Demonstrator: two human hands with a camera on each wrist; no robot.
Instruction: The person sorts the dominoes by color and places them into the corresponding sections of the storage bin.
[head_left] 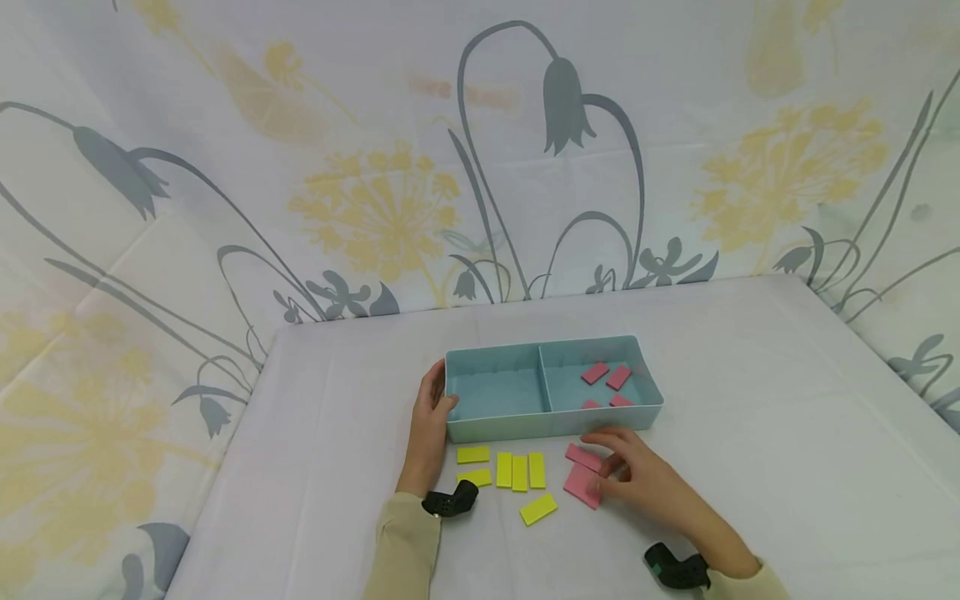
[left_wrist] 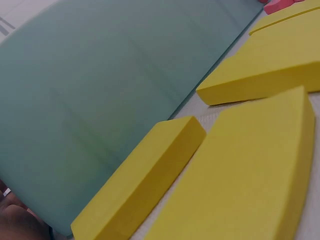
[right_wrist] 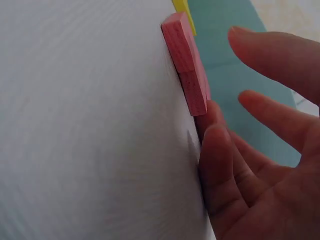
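We judge the filling partly done: the blue tray's right compartment shows four pink blocks; six yellow blocks and some loose pink blocks lie before its near edge. The left hand grips its left edge; the right hand, fingers parted, meets the loose pink blocks.

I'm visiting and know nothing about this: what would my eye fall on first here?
Probably the blue tray on the white table, with pink tiles in its right half and the left hand holding its left end. Next, the bright yellow tiles just in front of it. To their right, the right hand is at more pink tiles.
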